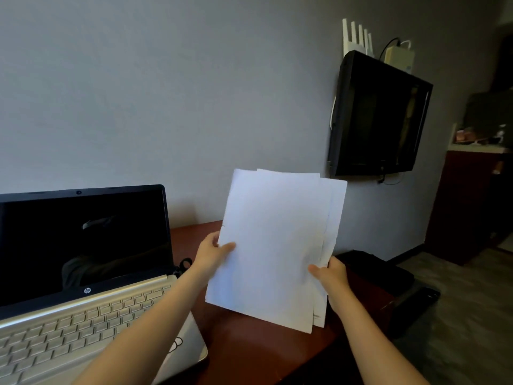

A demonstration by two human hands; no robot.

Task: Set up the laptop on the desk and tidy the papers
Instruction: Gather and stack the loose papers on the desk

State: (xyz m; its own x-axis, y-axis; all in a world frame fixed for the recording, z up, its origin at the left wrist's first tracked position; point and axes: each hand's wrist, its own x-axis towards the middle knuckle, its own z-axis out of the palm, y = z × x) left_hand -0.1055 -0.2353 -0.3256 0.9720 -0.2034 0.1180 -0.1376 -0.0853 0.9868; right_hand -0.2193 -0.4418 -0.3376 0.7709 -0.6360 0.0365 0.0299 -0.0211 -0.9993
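Observation:
A silver laptop [83, 309] stands open on the left of the reddish-brown desk [249, 354], its screen dark. I hold a loose stack of white papers [274, 243] upright above the desk, right of the laptop, the sheets slightly fanned at the top and right. My left hand [212, 252] pinches the stack's left edge with the thumb on the front. My right hand [331, 276] grips the lower right edge, thumb on the front sheet.
A small black object [185, 263] lies on the desk behind the laptop's right corner. A black box-like item [377, 270] sits at the desk's far right end. A dark wall-mounted screen [380, 118] hangs on the grey wall, with a white router [356, 37] above it.

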